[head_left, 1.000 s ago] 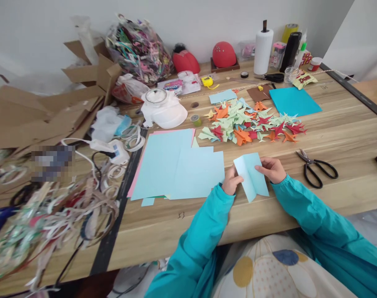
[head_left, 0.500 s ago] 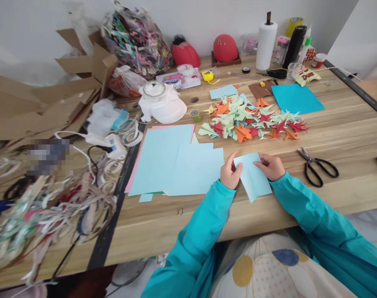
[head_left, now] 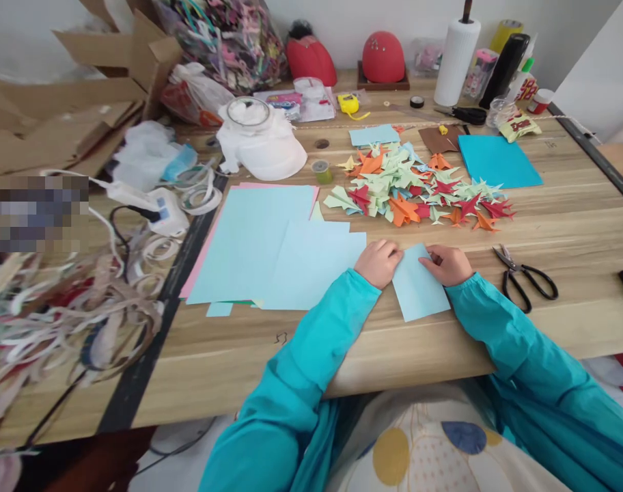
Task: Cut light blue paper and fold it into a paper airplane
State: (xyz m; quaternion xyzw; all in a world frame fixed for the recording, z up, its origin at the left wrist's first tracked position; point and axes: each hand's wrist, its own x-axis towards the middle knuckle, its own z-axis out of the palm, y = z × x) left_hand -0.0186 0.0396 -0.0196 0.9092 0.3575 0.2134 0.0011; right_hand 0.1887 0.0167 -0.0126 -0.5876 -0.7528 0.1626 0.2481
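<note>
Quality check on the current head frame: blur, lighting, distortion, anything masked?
Head view: soft, diffuse light, no strong glare on the pale-blue sheet; head view: left hand and right hand readable, scissors fairly crisp; head view: ribbons at left look smeared; head view: black bottle leans outward, probably wide-angle distortion; head view: pixelated block masks part of the left edge.

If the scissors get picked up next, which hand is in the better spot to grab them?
Probably the right hand: the scissors lie just to its right, while the left hand is farther away, across the small blue paper.
</note>
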